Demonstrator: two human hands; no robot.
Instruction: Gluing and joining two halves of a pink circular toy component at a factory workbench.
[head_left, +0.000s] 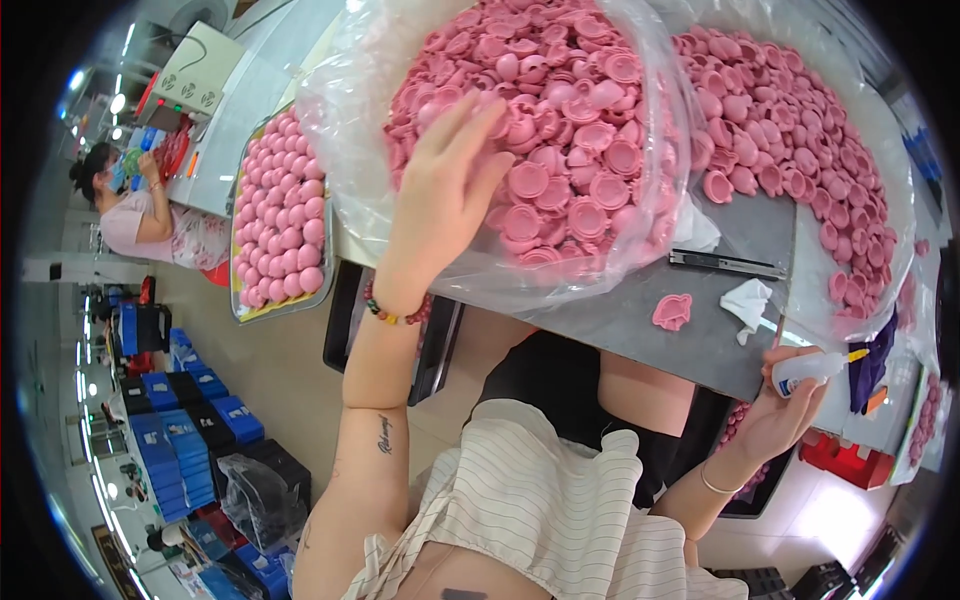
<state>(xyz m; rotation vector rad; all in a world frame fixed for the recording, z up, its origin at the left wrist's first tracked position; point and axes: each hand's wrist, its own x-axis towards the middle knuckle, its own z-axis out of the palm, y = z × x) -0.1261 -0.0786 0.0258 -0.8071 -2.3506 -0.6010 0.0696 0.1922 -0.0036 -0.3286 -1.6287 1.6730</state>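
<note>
My left hand (440,195) reaches over the near left side of a clear plastic bag full of pink plastic half-shells (590,110). Its fingers are stretched out, with thumb apart, and the fingertips lie at the edge of the heap; no piece shows in its grip. At the table's right front edge, my right hand (775,420) is closed round a small translucent squeeze bottle (806,371) with a yellow tip, which points to the right. A lone pink piece (672,312) lies on the dark grey mat (620,325) between my hands.
A black-handled cutter (728,264) and crumpled white tissue (746,306) lie on the mat. Another bag of pink shells (800,130) stands at right. A tray of pink balls (236,290) sits at left. Beyond it a person (140,215) works near a control box (192,75).
</note>
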